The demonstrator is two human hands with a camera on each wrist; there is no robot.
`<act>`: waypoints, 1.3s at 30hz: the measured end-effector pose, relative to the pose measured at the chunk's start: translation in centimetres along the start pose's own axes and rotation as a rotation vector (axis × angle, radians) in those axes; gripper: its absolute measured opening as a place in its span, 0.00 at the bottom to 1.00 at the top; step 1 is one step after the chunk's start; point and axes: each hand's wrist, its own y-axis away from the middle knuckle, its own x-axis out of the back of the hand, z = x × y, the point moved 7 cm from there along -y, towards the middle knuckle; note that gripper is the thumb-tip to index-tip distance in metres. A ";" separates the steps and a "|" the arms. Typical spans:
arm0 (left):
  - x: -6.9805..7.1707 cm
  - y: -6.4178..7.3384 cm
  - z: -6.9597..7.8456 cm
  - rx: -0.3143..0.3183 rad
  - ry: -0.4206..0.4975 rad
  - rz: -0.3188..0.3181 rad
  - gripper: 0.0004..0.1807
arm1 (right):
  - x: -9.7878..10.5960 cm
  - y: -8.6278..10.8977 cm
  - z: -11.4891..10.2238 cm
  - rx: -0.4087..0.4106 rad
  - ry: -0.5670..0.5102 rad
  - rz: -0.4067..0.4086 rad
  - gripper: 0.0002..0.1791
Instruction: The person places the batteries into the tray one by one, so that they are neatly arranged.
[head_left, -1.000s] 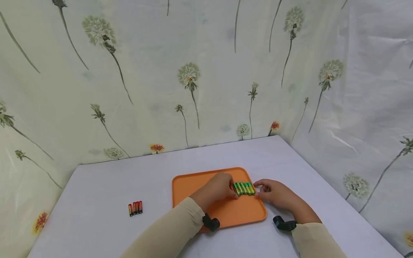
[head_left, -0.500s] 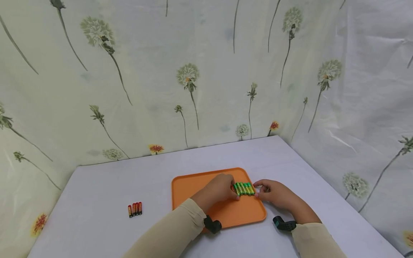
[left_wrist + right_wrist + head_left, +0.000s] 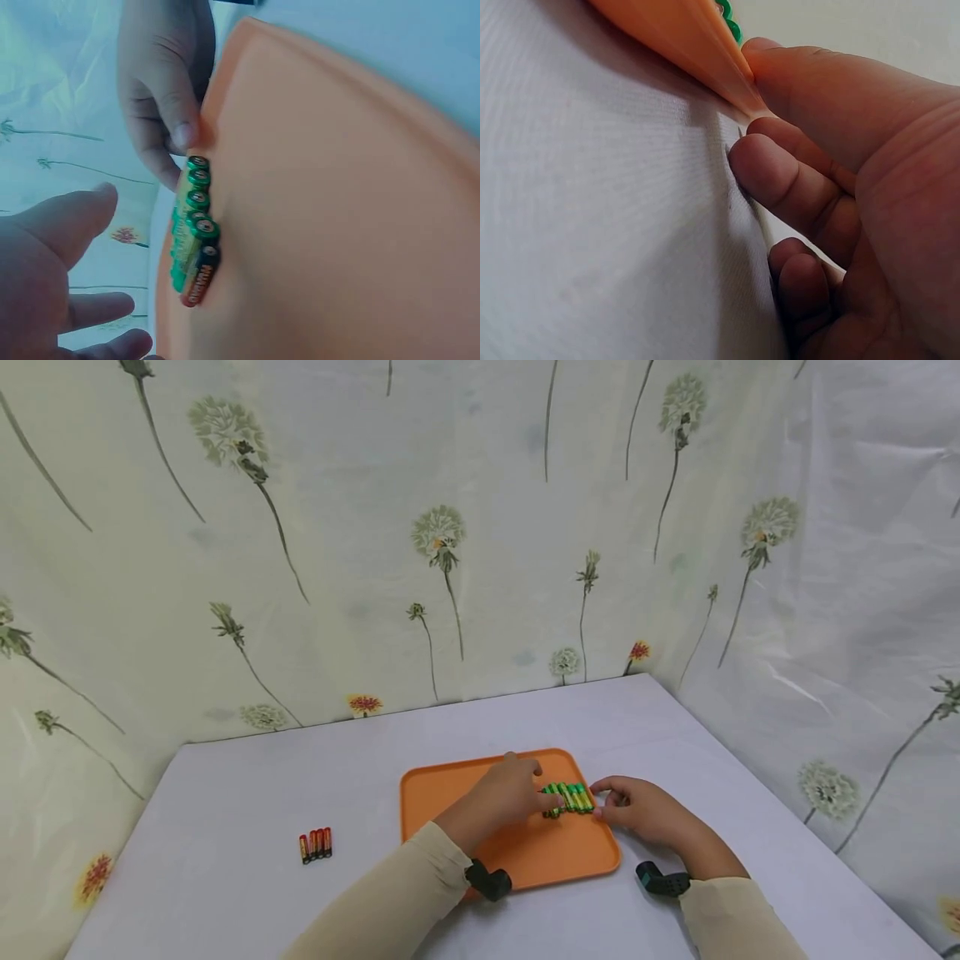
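Spread and holding nothing, the left hand [image 3: 504,789] hovers beside green-and-yellow cylindrical batteries [image 3: 574,798] on the orange rectangular plastic tray [image 3: 562,856]; the right hand [image 3: 641,810], thumb and forefinger apart, touches its rim. A nudge could roll the black-and-copper end battery [image 3: 200,276] loose.

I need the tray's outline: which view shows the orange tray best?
The head view shows the orange tray nearly whole, partly covered by the left hand and sleeve. Left wrist crops it; right wrist shows only an edge.

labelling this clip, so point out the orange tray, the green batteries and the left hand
Orange tray [image 3: 551,849], head view, on its bare floor
Green batteries [image 3: 199,199], left wrist view, on one battery's end
Left hand [image 3: 504,794], head view, on the back of the hand
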 end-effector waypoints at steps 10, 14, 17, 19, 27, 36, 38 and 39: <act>4.0 4.1 -0.3 -0.067 0.137 0.086 0.33 | 0.1 0.2 -0.5 0.014 0.017 0.000 0.25; 4.9 5.3 -0.4 -0.075 0.209 0.083 0.32 | 0.0 0.1 -0.3 -0.002 0.007 -0.004 0.26; 5.5 6.3 -0.1 -0.094 0.262 0.079 0.31 | -0.1 0.0 -0.1 -0.008 0.007 -0.003 0.26; 6.0 7.1 0.1 -0.106 0.280 0.087 0.31 | -0.1 -0.1 0.0 -0.008 0.007 -0.003 0.26; 7.2 9.3 -1.1 -0.081 0.248 0.173 0.29 | 0.1 0.0 -0.3 0.000 0.020 0.008 0.28; 7.9 11.0 -5.2 -0.022 0.194 0.249 0.30 | -0.1 0.0 -0.4 0.000 0.011 0.009 0.27; 8.0 11.4 -6.3 -0.009 0.184 0.253 0.30 | -0.1 0.0 -0.4 -0.002 0.011 0.010 0.27; 8.2 11.6 -6.9 0.001 0.180 0.254 0.30 | -0.2 0.0 -0.4 -0.003 0.012 0.009 0.27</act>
